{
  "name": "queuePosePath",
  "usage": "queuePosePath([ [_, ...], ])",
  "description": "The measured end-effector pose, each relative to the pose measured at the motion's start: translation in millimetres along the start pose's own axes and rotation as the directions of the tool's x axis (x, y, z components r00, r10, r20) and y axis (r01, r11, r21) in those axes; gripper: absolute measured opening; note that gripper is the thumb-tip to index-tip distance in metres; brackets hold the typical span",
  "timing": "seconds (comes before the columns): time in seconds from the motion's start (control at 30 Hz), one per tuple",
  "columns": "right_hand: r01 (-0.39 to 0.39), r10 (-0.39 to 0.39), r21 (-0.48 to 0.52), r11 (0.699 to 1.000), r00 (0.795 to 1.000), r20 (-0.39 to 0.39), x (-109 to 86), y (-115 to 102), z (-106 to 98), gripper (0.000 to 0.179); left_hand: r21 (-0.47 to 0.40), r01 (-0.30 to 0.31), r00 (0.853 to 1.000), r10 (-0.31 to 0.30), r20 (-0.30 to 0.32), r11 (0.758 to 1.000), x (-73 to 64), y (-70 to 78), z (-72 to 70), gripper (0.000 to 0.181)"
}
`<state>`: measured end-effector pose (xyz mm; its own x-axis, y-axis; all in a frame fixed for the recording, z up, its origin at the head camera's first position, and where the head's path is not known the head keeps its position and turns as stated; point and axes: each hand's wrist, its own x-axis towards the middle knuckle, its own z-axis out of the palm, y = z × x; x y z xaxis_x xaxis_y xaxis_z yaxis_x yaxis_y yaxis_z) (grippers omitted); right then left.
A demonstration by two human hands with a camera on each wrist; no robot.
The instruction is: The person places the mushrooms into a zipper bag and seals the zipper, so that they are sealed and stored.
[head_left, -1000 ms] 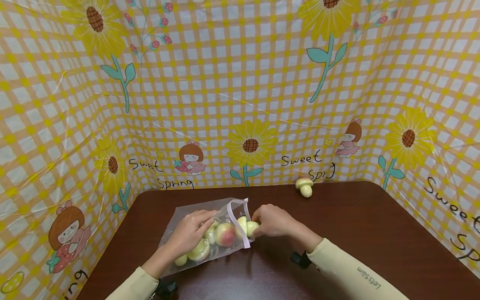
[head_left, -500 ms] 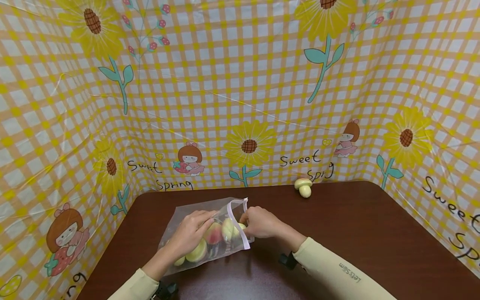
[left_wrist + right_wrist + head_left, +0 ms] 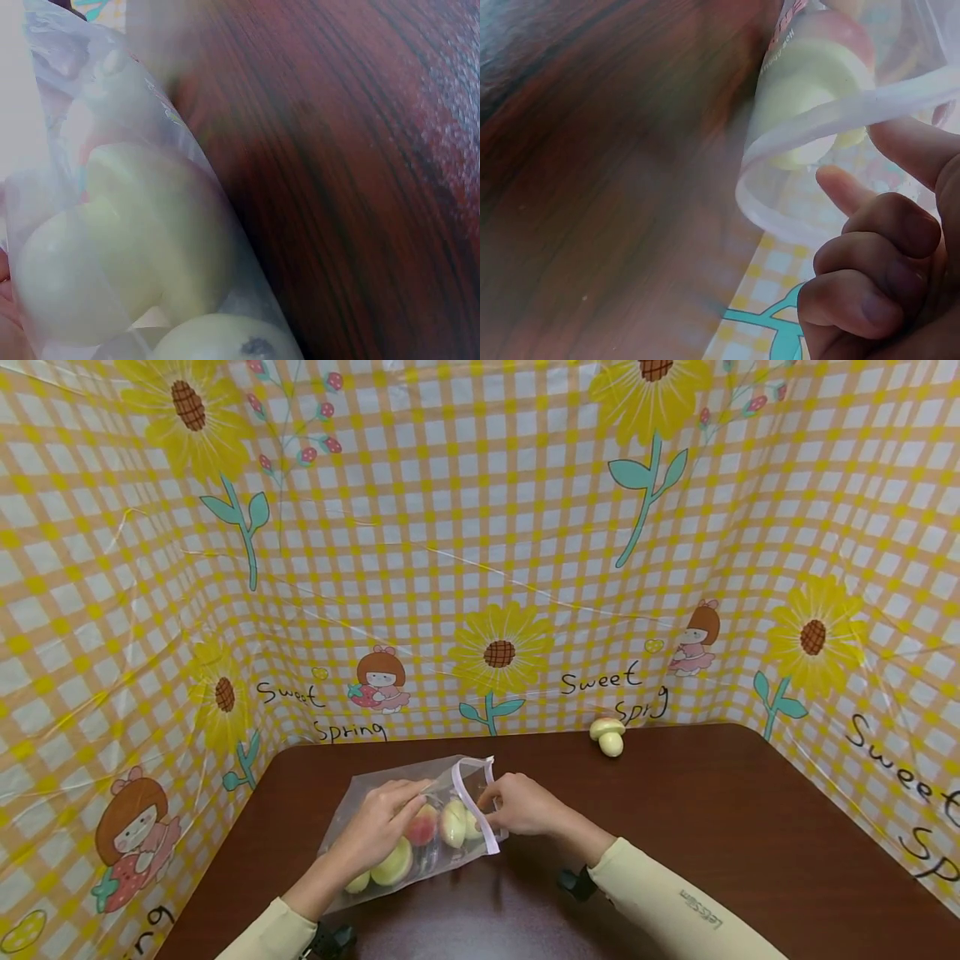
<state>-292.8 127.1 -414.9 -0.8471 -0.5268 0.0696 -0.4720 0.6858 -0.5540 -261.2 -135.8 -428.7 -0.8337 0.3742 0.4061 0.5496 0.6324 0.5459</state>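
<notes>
My left hand (image 3: 386,818) rests with extended fingers on top of a clear zip bag (image 3: 367,783) that lies on the table. Inside the bag are several toy mushrooms, cream with pinkish-red patches; a rounded red-and-yellow cap (image 3: 422,824) shows beside the left fingertips. My right hand (image 3: 521,803) is at the bag's mouth, thumb and index finger reaching in past the white zip strip (image 3: 817,120). Close to that index fingertip sits a mushroom (image 3: 810,82) just within the opening. Thumb and index stand apart, the other right fingers curled. The left wrist view shows large cream mushrooms (image 3: 150,232) through the plastic.
Another toy mushroom (image 3: 609,737) lies at the table's back edge, right of the bag. The dark brown table (image 3: 675,810) is enclosed at the back and sides by a yellow checked cloth (image 3: 420,568) with sunflowers.
The right hand has moved left into the bag's mouth, and the mushroom there has slid further in. The red-patched mushroom has shifted left toward the left hand, which stays in place.
</notes>
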Motion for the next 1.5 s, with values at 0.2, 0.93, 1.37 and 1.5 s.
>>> queuePosePath([
  [0.2,-0.027,0.029,0.036,0.999,0.999,-0.031,-8.4,10.1,-7.3,0.022,0.008,0.002,1.0,-0.002,-0.001,1.0,0.1,-0.1,0.6,0.033],
  [0.93,-0.129,0.139,0.077,0.989,0.979,-0.152,-19.6,55.8,-42.3,0.021,0.013,0.006,1.0,-0.006,-0.011,1.0,-0.5,0.6,2.4,0.032],
  [1.37,-0.193,0.204,0.072,0.979,0.956,-0.211,-19.4,78.3,-57.3,0.031,0.004,-0.009,1.0,0.009,-0.01,1.0,-0.3,-1.2,2.1,0.032],
  [1.5,-0.24,0.251,0.074,0.968,0.939,-0.234,-19.6,87.2,-61.8,0.035,0.006,-0.015,1.0,0.015,-0.015,1.0,-0.1,-1.3,2.3,0.032],
])
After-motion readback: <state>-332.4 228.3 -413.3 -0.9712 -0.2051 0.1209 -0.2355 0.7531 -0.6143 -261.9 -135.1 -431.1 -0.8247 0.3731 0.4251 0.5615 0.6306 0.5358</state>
